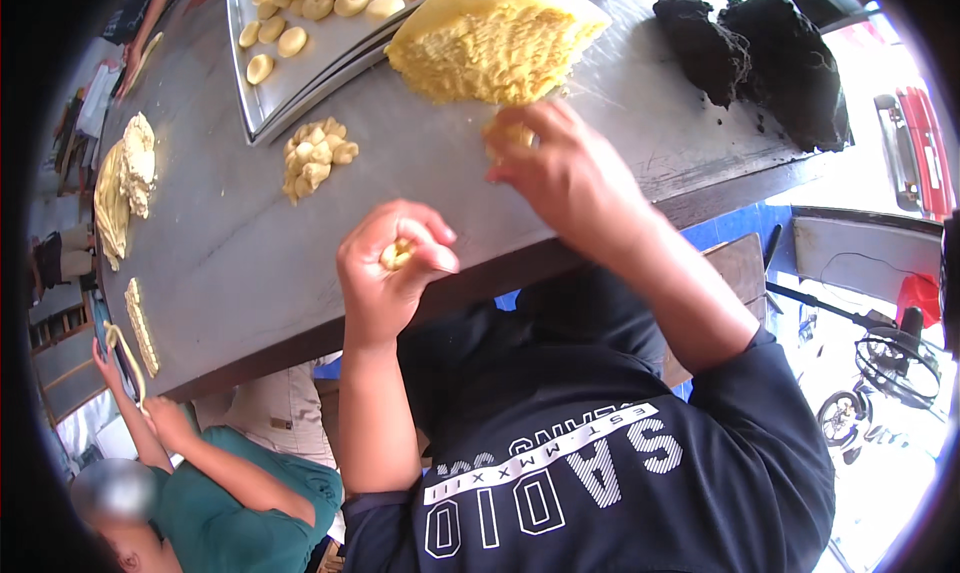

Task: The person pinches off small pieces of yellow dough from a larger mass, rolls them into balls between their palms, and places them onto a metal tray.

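Curled fingers and thumb of my left hand (393, 265) close round a small pale-yellow piece of dough (398, 254), just over the table's near edge. My right hand (572, 163), slightly blurred, is bent at the near foot of a large mound of yellow paste (495, 48). Between its thumb and fingertips shows a small bit of yellow paste (513, 137). The mound's near face is rough and dug into, while its top is smooth. Left of it, a small heap of pale dough pieces (318, 158) lies on the grey table (230, 243).
A metal tray (246, 91) with several round dough balls (292, 41) stands at the back. To the right lies a black, shiny lump (765, 63). More dough (138, 163) sits at far left. A co-worker in green (250, 483) handles a dough strip (125, 353).
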Tool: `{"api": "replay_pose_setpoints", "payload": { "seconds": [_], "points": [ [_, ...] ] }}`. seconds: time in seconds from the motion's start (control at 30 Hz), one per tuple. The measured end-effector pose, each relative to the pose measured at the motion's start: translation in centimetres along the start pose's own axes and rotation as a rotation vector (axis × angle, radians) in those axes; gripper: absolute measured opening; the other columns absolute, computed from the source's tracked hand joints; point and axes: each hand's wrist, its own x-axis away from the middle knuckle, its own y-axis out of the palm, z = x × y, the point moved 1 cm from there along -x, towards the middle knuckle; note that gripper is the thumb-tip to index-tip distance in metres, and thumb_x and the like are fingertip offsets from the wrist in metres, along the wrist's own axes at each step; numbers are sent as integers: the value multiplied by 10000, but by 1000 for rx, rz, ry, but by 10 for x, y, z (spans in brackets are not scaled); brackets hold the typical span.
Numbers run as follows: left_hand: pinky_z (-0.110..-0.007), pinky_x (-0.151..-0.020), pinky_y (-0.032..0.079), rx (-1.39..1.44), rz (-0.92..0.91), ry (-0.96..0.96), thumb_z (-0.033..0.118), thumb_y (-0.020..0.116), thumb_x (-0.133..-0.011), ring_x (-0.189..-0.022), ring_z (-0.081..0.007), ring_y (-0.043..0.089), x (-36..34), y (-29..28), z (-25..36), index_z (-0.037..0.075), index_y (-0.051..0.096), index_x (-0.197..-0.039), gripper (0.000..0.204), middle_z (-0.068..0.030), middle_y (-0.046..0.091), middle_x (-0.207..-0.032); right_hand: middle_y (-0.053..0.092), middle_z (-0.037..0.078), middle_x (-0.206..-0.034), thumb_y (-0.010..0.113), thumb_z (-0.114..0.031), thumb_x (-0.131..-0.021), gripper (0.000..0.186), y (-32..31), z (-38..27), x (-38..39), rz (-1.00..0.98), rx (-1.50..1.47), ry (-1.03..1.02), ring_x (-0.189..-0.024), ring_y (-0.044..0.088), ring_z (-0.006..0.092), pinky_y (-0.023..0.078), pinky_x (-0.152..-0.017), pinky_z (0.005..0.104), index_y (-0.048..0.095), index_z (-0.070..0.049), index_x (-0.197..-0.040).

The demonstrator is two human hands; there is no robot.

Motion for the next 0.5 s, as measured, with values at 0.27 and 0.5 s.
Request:
{"api": "replay_pose_setpoints", "payload": {
  "seconds": [0.27, 0.5],
  "points": [
    [-324, -741, 542, 279, 239, -156, 292, 634, -1222, -827, -207, 647, 16, -5, 25, 10, 658, -947, 395, -97, 675, -925, 820, 118, -1199, 897, -95, -910, 200, -18, 37, -7, 132, -99, 228, -1102, 790, 349, 641, -977, 446, 890, -71, -1108],
    [-456, -907, 660, -648, 52, 12, -37, 850, -980, -1114, -330, 784, 10, -16, 27, 23, 765, -1170, 217, -191, 763, -1397, 774, 136, -953, 757, -74, -897, 64, -4, 16, -45, -140, -65, -188, -904, 808, 360, 668, -772, 441, 793, -22, -890]
  ]
}}
